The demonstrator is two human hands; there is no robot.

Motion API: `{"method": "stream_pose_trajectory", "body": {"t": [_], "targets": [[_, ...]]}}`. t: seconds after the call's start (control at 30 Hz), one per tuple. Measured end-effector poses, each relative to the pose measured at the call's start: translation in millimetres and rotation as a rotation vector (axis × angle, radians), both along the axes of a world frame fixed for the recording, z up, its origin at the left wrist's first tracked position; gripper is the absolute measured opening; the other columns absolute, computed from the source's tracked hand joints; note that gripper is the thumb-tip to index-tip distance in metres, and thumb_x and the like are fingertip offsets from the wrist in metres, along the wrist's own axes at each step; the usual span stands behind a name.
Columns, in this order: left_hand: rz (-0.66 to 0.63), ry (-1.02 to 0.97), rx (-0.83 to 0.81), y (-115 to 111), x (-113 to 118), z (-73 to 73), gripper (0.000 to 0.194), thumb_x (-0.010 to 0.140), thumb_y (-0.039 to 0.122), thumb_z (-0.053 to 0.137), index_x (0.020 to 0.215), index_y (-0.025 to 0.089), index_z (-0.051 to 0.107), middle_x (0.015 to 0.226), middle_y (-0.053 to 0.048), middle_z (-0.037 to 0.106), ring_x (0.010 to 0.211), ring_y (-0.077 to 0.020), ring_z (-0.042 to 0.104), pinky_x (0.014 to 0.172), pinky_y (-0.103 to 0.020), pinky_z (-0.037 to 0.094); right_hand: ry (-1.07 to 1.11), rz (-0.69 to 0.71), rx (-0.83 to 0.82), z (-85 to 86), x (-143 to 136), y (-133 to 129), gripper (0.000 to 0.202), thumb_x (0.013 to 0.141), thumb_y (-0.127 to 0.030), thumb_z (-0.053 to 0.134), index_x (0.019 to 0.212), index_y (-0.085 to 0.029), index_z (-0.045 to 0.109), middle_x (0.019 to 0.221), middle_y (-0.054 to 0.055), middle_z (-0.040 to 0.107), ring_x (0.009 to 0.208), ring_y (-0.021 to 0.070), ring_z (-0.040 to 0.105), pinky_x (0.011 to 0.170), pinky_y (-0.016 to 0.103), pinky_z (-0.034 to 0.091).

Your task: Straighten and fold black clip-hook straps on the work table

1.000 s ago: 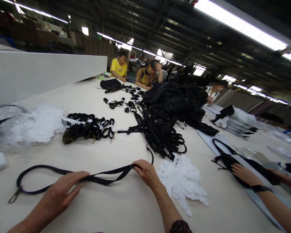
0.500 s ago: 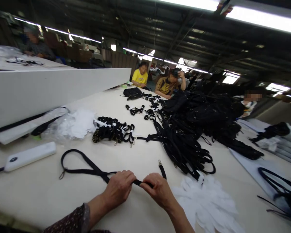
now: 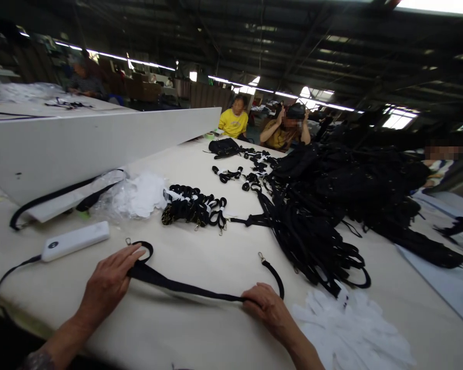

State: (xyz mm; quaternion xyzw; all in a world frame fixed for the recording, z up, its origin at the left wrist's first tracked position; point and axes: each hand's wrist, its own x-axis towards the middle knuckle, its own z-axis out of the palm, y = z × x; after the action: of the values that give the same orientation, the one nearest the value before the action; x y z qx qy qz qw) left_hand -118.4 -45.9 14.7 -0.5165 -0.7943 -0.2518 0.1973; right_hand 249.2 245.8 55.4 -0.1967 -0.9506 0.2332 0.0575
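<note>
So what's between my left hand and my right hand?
In the head view, a black strap spans from your left hand to your right hand, against the pale tabletop.

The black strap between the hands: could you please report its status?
Left hand and right hand on black strap. Strap spans between them. Nothing lying across that span.

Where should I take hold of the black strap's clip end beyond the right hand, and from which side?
I'd pinch the black strap just behind its metal clip, from above and the left: this end curves out past the right hand, leaving a narrow band exposed, while the strap pile lies to its right.
</note>
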Motion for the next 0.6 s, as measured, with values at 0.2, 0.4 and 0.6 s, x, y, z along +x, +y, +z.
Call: {"method": "stream_pose_trajectory", "body": {"t": [0.2, 0.4, 0.6], "targets": [[0.186, -0.486, 0.297, -13, -19, 10.0, 0.043, 0.098, 0.04, 0.041, 0.138, 0.03, 0.053, 0.144, -0.005, 0.057, 0.136, -0.0264, 0.05, 0.121, -0.048, 0.033, -0.005, -0.031, -0.002, -1.3, 2, 19, 0.021, 0.096, -0.04, 0.051, 0.1, -0.031, 0.07, 0.096, 0.003, 0.073, 0.097, 0.0245, 0.066, 0.102, 0.05, 0.045], [0.207, -1.092, 0.606, -17, -25, 23.4, 0.047, 0.079, 0.048, 0.07, 0.119, 0.024, 0.062, 0.118, -0.006, 0.071, 0.118, -0.0273, 0.064, 0.11, -0.043, 0.045, 0.023, -0.098, -0.131, 0.2, 6, 37, 0.024, 0.094, -0.046, 0.052, 0.099, -0.033, 0.071, 0.101, 0.002, 0.073, 0.1, 0.0234, 0.066, 0.096, 0.042, 0.05], [-0.176, -1.208, 0.126, -54, -40, 20.1, 0.028, 0.082, 0.044, 0.066, 0.1, 0.025, 0.074, 0.079, -0.001, 0.071, 0.079, -0.022, 0.064, 0.081, -0.032, 0.052, 0.028, -0.167, -0.178, 6.7, 10, 55, 0.026, 0.09, -0.039, 0.057, 0.107, -0.028, 0.073, 0.105, 0.004, 0.074, 0.103, 0.0232, 0.066, 0.098, 0.041, 0.048]]}}
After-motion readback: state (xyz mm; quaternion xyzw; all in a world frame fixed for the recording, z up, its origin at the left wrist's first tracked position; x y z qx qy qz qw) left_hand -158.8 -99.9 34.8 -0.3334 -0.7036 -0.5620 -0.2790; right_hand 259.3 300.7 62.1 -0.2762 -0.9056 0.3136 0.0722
